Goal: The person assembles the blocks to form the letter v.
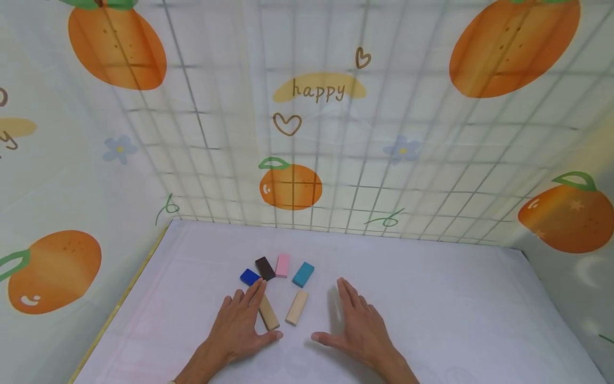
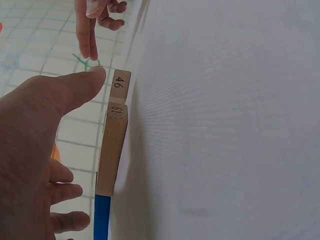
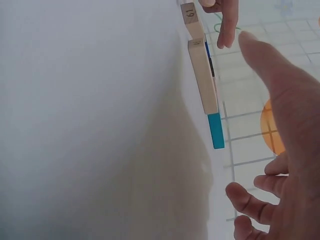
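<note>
My left hand (image 1: 238, 326) is held over the left side of a loose group of wooden blocks, fingers spread and thumb out. Its fingertips overlap the top of a plain wooden block (image 1: 269, 313) marked 61 and the edge of a blue block (image 1: 249, 277) in the head view. A second plain block (image 1: 298, 308), numbered 46 in the left wrist view, lies to the right of it. Behind them are a dark brown block (image 1: 265, 268), a pink block (image 1: 283, 265) and a teal block (image 1: 304, 274). My right hand (image 1: 363, 329), fingers extended and holding nothing, hovers right of the group.
A white cloth (image 1: 455, 314) covers the table, with a yellow strip (image 1: 120, 298) along its left edge. Patterned curtains with oranges and a grid rise at the back (image 1: 336, 160) and on both sides.
</note>
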The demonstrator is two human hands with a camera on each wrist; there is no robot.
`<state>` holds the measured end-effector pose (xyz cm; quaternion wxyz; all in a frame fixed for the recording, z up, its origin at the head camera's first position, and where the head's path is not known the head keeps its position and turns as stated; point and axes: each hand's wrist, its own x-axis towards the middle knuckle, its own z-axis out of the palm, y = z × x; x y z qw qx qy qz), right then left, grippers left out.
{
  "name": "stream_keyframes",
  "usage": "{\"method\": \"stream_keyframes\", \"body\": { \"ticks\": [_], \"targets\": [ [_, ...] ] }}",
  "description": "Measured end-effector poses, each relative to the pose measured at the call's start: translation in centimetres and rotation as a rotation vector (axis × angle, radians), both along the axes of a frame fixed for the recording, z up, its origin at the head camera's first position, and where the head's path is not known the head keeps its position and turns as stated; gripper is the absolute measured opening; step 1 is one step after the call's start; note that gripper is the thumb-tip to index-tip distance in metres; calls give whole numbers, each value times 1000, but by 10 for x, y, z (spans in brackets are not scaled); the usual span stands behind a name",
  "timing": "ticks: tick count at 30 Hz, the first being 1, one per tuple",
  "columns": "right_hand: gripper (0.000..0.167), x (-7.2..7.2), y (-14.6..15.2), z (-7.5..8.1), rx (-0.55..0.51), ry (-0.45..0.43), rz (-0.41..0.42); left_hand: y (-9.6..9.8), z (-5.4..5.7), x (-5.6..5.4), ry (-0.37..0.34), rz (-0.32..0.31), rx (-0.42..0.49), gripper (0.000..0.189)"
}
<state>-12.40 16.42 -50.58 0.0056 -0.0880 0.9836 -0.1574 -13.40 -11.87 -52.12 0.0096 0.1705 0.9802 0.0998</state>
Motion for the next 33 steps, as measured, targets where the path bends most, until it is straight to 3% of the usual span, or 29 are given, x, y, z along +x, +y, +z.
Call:
{"method": "stream_keyframes", "body": {
  "ticks": [8, 16, 33],
  "targets": [
    [135, -5, -6, -3, -6, -49, -2, -1, -1, 1, -84, 20, 69, 113],
    [136, -7, -13, -5, -14, -65, 13, -2, -4, 0, -106, 8, 107, 113],
    [134, -10, -21, -8, -33, -100, 40, -2, -4, 1, -127, 22, 98, 115]
  ]
}}
